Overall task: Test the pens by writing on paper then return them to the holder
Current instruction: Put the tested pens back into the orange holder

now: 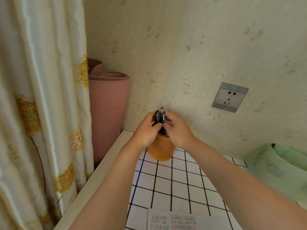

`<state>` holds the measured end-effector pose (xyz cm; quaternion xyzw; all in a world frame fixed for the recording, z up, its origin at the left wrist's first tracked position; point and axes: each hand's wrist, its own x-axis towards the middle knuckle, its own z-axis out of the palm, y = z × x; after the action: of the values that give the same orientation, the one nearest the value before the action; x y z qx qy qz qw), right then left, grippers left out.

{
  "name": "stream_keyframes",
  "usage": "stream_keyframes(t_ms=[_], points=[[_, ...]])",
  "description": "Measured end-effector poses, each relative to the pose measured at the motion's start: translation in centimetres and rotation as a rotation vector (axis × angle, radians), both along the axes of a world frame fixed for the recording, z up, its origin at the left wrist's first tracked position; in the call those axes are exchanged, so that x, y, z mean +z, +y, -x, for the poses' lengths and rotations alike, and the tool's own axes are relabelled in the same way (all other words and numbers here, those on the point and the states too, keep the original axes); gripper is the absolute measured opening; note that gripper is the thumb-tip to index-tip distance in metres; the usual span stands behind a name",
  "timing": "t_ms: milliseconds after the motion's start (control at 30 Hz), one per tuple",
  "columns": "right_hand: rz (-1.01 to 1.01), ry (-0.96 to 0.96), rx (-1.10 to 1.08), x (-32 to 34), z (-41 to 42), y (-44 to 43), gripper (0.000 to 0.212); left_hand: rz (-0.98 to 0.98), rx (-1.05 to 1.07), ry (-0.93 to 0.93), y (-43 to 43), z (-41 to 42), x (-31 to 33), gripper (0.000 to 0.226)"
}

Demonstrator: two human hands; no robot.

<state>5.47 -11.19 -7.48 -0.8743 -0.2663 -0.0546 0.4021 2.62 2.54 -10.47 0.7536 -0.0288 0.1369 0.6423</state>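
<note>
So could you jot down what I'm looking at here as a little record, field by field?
surface: table with a white black-grid cloth
holder: orange cup, upright near the wall
pens: dark bunch standing in the cup
left hand: fingers closed around the pens
right hand: fingers closed around the pens
paper: sheet with rows of written marks, at the near edge
beside the table: rolled pink mat, curtain
wall: power socket
</note>
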Motion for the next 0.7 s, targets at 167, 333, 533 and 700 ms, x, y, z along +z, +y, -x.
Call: stream_keyframes(t_ms=[167, 333, 533, 700], points=[[-0.006, -0.067, 0.055, -0.20, 0.15, -0.49, 0.038, -0.188, 0.055, -0.117, 1.27, 0.37, -0.08, 0.061], [0.092, -0.047, -0.012, -0.65, 0.24, -0.59, 0.067, -0.247, 0.036, -0.065, 0.88, 0.51, -0.33, 0.074], [0.199, -0.061, 0.059, -0.23, 0.50, -0.51, 0.073, -0.248, 0.013, -0.055, 0.49, -0.14, -0.42, 0.056], [0.252, -0.055, 0.072, -0.39, 0.48, -0.58, 0.076, -0.289, 0.028, 0.010, 0.97, 0.24, 0.29, 0.063]])
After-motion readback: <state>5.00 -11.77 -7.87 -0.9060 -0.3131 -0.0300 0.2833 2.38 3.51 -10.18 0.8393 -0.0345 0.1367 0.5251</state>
